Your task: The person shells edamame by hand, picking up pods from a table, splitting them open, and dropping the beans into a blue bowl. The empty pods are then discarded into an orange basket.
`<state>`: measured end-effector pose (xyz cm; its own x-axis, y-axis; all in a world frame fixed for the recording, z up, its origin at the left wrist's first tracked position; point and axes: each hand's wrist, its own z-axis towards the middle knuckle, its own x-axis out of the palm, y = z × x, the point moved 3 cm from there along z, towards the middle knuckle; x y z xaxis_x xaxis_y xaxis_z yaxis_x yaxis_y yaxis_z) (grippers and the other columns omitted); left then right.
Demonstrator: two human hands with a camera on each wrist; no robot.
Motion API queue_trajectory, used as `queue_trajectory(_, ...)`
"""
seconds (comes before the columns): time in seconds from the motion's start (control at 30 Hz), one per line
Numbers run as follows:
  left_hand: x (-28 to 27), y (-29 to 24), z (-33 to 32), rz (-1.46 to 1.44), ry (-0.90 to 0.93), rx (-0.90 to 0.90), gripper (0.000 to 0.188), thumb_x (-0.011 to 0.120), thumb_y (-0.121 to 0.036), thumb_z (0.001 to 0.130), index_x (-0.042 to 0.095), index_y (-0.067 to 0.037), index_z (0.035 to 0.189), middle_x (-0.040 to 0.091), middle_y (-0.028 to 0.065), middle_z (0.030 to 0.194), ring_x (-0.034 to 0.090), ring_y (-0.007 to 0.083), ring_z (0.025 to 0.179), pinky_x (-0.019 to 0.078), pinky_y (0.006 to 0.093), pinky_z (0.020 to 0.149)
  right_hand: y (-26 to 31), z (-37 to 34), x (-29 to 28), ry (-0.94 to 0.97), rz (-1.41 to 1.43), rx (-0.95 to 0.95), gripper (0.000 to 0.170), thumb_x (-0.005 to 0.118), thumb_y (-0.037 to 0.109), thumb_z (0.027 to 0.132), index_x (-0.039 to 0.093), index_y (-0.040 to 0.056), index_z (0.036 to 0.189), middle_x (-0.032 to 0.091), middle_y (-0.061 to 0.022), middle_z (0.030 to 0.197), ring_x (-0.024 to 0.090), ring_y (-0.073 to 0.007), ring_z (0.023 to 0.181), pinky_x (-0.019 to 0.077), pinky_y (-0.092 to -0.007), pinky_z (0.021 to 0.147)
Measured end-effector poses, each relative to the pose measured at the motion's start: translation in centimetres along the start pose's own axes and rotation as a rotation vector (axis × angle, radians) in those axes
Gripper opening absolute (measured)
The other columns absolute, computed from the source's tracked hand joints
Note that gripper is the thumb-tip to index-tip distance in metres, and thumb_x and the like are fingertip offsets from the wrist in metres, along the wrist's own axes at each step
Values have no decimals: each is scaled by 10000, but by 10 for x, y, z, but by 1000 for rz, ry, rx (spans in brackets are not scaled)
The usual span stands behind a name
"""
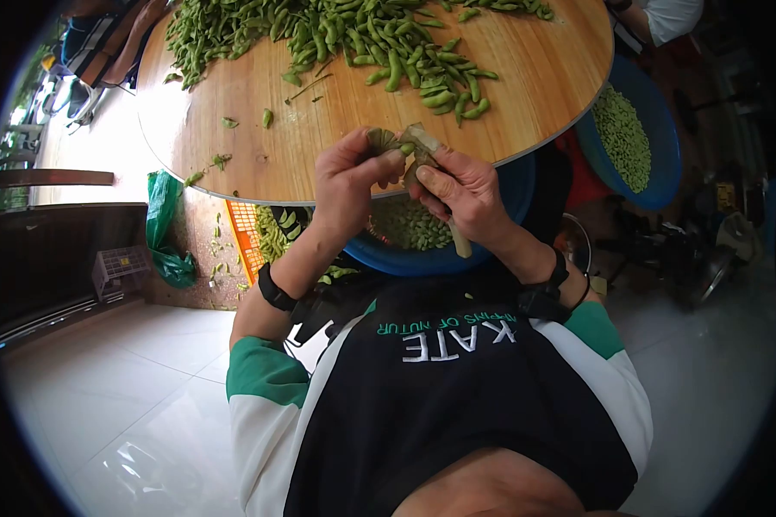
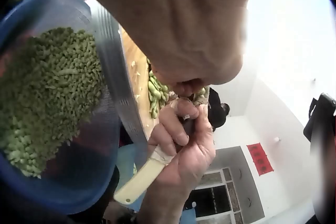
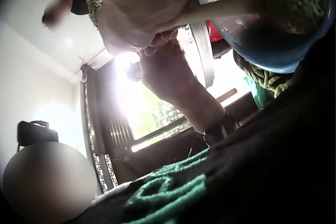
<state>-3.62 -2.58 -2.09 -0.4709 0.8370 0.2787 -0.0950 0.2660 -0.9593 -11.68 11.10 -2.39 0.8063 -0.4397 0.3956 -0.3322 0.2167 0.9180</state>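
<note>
Both hands meet over the near edge of the round wooden table [image 1: 259, 155]. My left hand [image 1: 345, 185] pinches a green soybean pod [image 1: 406, 149] between thumb and fingers, mostly hidden by them. Close against it, my right hand [image 1: 470, 194] grips a tool with a slim cream handle [image 1: 464, 244], which juts from the bottom of the fist; its working end is hidden. Beige wrapping [image 1: 420, 136] shows at the right hand's fingers. Below the hands, a blue basin [image 1: 379, 263] holds shelled green soybeans [image 1: 422, 228].
A large heap of soybean pods [image 1: 345, 34] covers the table's far side. Another blue basin [image 1: 660, 129] of shelled beans stands at the right. An orange basket [image 1: 243, 231] with pods and a green plastic bag [image 1: 164, 233] are at the left. Another person's sleeve [image 1: 671, 19] shows at far right.
</note>
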Motion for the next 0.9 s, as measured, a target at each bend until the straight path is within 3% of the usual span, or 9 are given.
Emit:
queue_trajectory(0.13, 8, -8, 0, -366, 129, -338, 44, 581, -11, 830, 612, -5, 860, 599, 39, 732, 536, 110, 615, 415, 232, 555, 2, -4, -16, 131, 202, 99, 307, 503, 53, 940, 545, 4, 1240, 604, -11, 800, 421, -6, 527, 330, -146, 456)
queue_trajectory(0.23, 7, 5, 1, -576, 337, -498, 72, 551, 2, 849, 590, -11, 907, 599, 57, 751, 561, 129, 647, 421, 243, 517, 0, -2, -27, 160, -99, 27, 313, 535, 20, 912, 551, -16, 1222, 629, -55, 823, 511, -59, 563, 402, -189, 491)
queue_trajectory(0.3, 12, 7, -2, -505, 225, -527, 37, 562, -10, 844, 592, -9, 865, 587, 45, 723, 548, 118, 617, 409, 240, 501, 7, 2, -27, 157, -908, -862, 338, 589, 21, 880, 547, -31, 1212, 646, -105, 842, 608, -143, 653, 480, -250, 571)
queue_trajectory(0.43, 25, 12, -2, -57, 97, -392, 51, 587, -49, 847, 592, -5, 823, 573, 24, 670, 522, 91, 557, 391, 224, 479, 5, -14, -29, 41, -882, -605, 345, 646, 43, 844, 560, -32, 1170, 643, -141, 850, 650, -200, 740, 514, -290, 643)
queue_trajectory(0.6, 21, 3, -10, -37, 148, -348, 71, 595, -63, 852, 598, 5, 835, 587, 21, 676, 532, 86, 571, 404, 222, 498, 3, -14, -29, -76, -569, -294, 322, 712, 69, 793, 584, -30, 1071, 626, -128, 786, 628, -159, 666, 493, -269, 598)
queue_trajectory(0.73, -22, -55, -30, 1133, 84, 412, 160, 570, 11, 776, 640, -50, 906, 638, 58, 812, 593, 255, 652, 476, 349, 586, 17, -19, -30, 206, -841, -373, 296, 697, 87, 826, 587, -61, 1057, 564, -68, 655, 546, -126, 563, 433, -264, 525)
queue_trajectory(0.77, -37, -69, -32, 1399, 24, 287, 229, 552, 39, 743, 657, -74, 913, 637, 100, 911, 609, 318, 800, 495, 397, 691, 15, -18, -30, 213, -835, -386, 296, 697, 87, 826, 587, -61, 1057, 564, -68, 655, 546, -126, 563, 433, -264, 525)
queue_trajectory(0.83, -72, -83, -19, 1804, -7, 467, 237, 565, 23, 745, 684, -68, 929, 635, 143, 972, 567, 343, 1011, 463, 406, 847, 8, -18, -29, 237, -771, -315, 308, 700, 106, 832, 585, -69, 1058, 560, -73, 661, 534, -122, 570, 430, -257, 534)
queue_trajectory(0.9, -109, -77, 10, 1695, 6, 395, 212, 583, 5, 739, 684, -62, 914, 638, 148, 996, 573, 343, 987, 466, 400, 845, 5, -14, -25, 226, -713, -290, 320, 693, 108, 841, 577, -77, 1075, 563, -77, 675, 524, -111, 585, 425, -249, 541)
